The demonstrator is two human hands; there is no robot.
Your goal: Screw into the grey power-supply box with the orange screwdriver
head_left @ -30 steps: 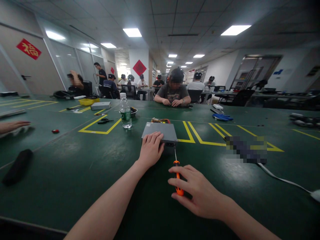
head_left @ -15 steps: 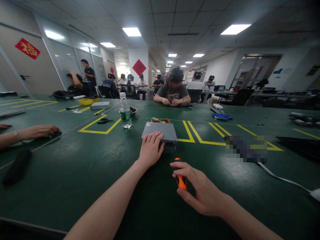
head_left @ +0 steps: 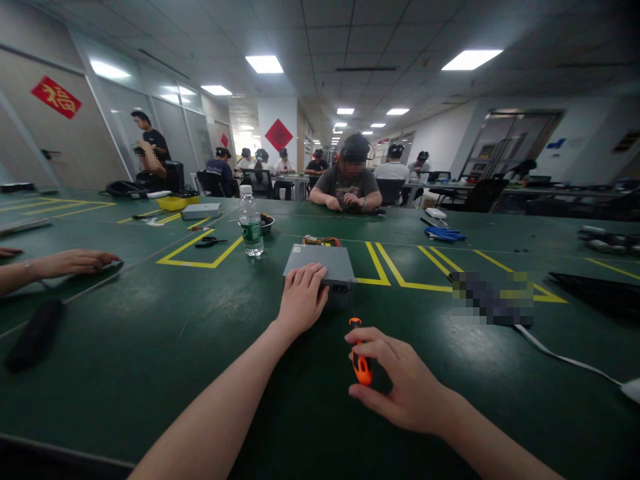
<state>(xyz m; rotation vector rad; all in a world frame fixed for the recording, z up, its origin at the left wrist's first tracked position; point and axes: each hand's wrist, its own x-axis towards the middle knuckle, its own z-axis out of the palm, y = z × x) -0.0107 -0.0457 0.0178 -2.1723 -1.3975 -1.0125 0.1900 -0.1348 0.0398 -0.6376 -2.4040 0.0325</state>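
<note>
A grey metal computer power supply (head_left: pixel 327 260) lies on the green table, its socket side facing me and coloured cables behind it. My left hand (head_left: pixel 303 300) grips its near left edge, fingers over the top and thumb at the front face. Beside it, my right hand (head_left: pixel 395 373) holds an orange-and-black screwdriver (head_left: pixel 361 363) by the handle, fingers loosely curled round it. The shaft points away from me to the power supply's front right corner. Whether its tip sits in a screw is too small to tell.
A water bottle (head_left: pixel 251 223) stands behind and left of the power supply, with a small bowl (head_left: pixel 267 223) behind it. Blue gloves (head_left: pixel 444 234) lie at back right. Another person's hand (head_left: pixel 75 262) rests at left; a person (head_left: pixel 347 180) sits opposite.
My right hand has shifted slightly right, its thumb and fingers spread a little wider on the screwdriver handle. The left hand and power supply have barely moved.
</note>
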